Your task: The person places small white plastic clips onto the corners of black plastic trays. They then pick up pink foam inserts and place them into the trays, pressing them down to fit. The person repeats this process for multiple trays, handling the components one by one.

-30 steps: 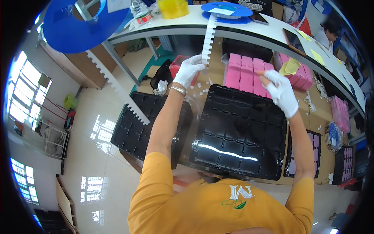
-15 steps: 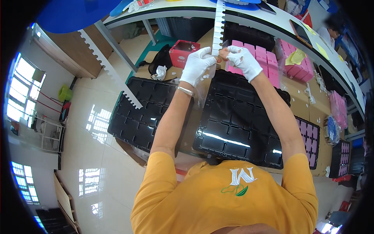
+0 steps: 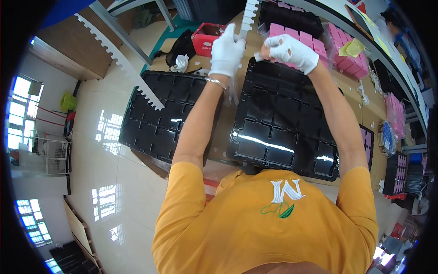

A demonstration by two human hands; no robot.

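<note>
My left hand [image 3: 226, 54], in a white glove, is closed at the lower end of a white notched strip [image 3: 248, 17] that runs up out of the picture. Its index finger points upward beside the strip. To the right, my right hand [image 3: 292, 52] wears a white glove that leaves some fingertips bare. Its thumb and fingers pinch a small white piece [image 3: 258, 57], apart from the strip. Beneath the hands lies a glossy black compartment tray [image 3: 278, 123]. A second black tray [image 3: 155, 105] is to the left, under another white notched strip [image 3: 123, 64].
A red box [image 3: 204, 42] and crumpled white tissue [image 3: 180, 63] stand behind the left tray. Pink foam blocks [image 3: 315, 43] and wrapped pink blocks [image 3: 349, 57] are at the back right. A white bench edge [image 3: 392, 68] curves above. White scraps dot the brown cardboard [image 3: 353, 102].
My hands have moved apart, the right one rightward with a small white piece between its fingers. The strip's lower end now sits by my left hand only. The whole view has shifted slightly.
</note>
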